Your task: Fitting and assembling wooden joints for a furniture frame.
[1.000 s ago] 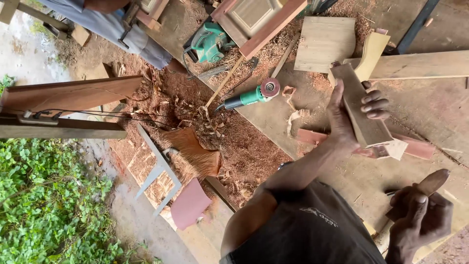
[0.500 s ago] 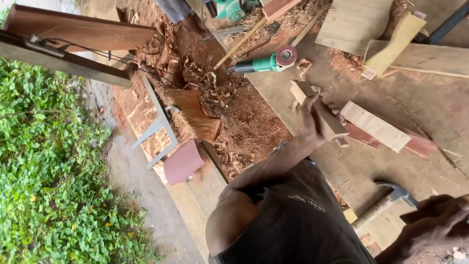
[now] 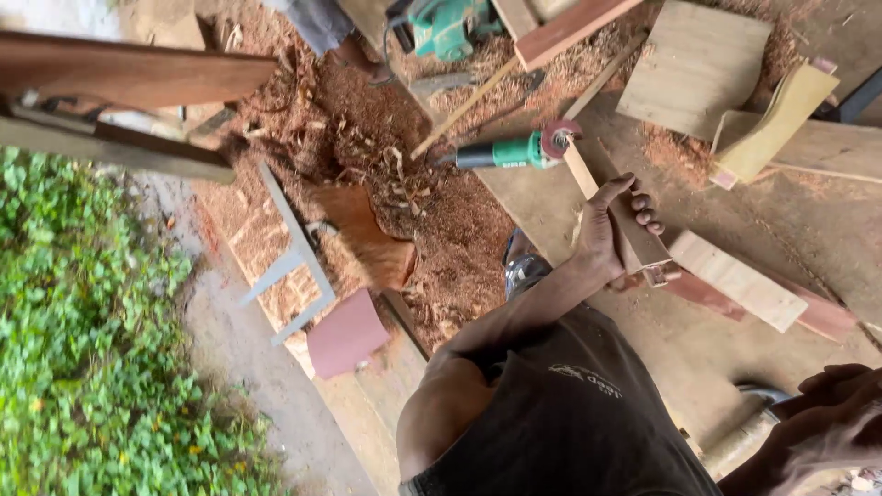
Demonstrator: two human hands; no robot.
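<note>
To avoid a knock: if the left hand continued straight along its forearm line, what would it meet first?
The left hand would probably meet the sawdust below the pale square board; depth unclear.

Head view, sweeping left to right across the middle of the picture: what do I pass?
Green plants → grey metal frame → sawdust pile → green angle grinder → left hand gripping a wood strip → pale wood block.

one head-worn camera looks steeply down (close over the wearer's chest) at a sawdust-strewn workbench.
</note>
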